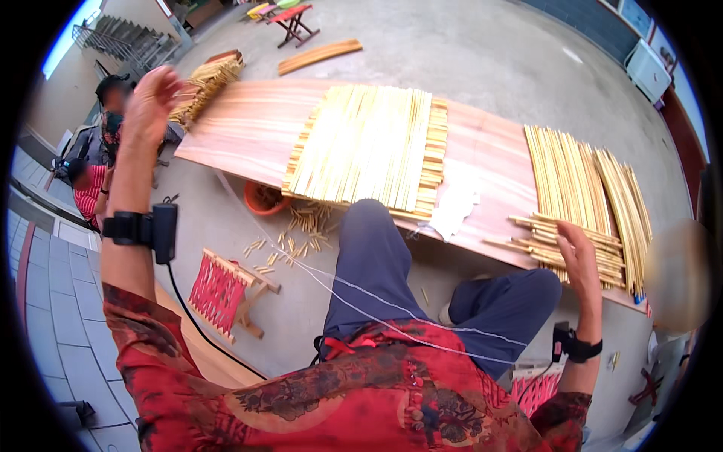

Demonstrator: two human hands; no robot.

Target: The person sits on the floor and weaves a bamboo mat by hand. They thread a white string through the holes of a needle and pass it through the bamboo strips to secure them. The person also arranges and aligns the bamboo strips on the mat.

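My left hand [154, 94] is raised at upper left, fingers curled into a pinch; what they hold, if anything, is hidden. A white string [335, 280] runs from the upper left across my legs toward the right. My right hand [576, 252] is at the right, fingers loosely bent and apart, beside loose wooden sticks [538, 241] lying crosswise over bundled sticks [565, 169]. A flat mat of pale sticks [361, 147] covers the middle of the long board [489, 151]. A crumpled white piece [452, 207] lies beside it.
Two people [113, 102] [88, 188] sit at left near a stick pile [207, 83]. Below the board are an orange pot [263, 197], scattered short pieces [309, 226] and a red-webbed stool [222, 294]. A plank [320, 56] and folding stool [294, 22] stand beyond; a blurred object [678, 279] is at right.
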